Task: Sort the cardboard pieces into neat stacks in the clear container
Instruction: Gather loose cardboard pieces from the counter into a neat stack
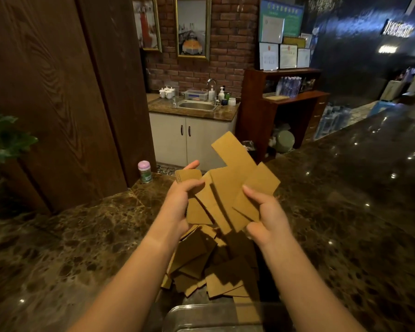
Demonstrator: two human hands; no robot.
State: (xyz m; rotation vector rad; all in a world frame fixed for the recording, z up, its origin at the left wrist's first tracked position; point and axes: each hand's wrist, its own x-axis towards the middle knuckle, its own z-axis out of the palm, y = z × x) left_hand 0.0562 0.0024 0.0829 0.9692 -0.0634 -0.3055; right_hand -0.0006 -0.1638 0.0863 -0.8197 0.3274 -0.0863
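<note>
Seen from the head camera, both hands are raised above the dark marble worktop. The left hand grasps a small bunch of cardboard pieces with curled fingers, thumb on top. The right hand pinches the other side of the same fanned bunch. Below the hands, a loose pile of more pieces lies on the worktop. The clear container stands at the near edge, just beside the pile. A small jar with a pink lid stands further left.
</note>
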